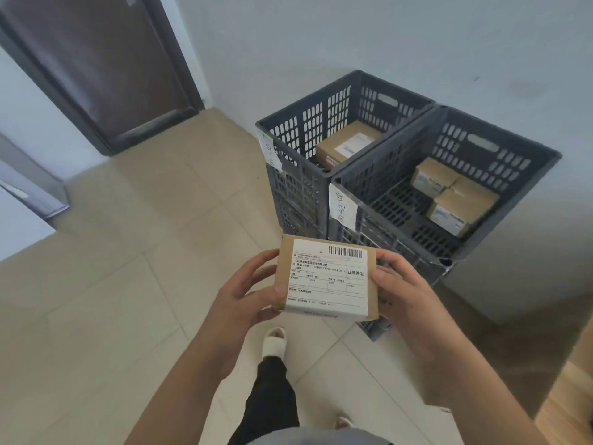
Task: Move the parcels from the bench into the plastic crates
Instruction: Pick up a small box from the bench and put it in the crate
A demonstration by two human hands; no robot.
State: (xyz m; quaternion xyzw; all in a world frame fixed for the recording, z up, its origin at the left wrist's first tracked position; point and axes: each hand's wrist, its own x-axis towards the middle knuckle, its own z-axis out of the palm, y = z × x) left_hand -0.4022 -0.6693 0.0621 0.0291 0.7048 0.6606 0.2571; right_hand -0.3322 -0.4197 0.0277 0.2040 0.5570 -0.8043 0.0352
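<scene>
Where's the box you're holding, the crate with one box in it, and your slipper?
held parcel (pixel 327 279): head view, on its white label.
left crate (pixel 290 115): head view, on its left wall.
slipper (pixel 273 343): head view, on its toe.

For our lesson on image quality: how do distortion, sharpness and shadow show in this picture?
Head view: wide-angle bending curves the door and crates; the held parcel has a sharp barcode, but its small print blurs; soft daylight, a broad shadow on the floor right of the crates.

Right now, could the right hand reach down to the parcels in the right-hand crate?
Probably not yet: the right hand and left hand grip a parcel. The crate is open-topped, nothing covering its parcels.
</scene>
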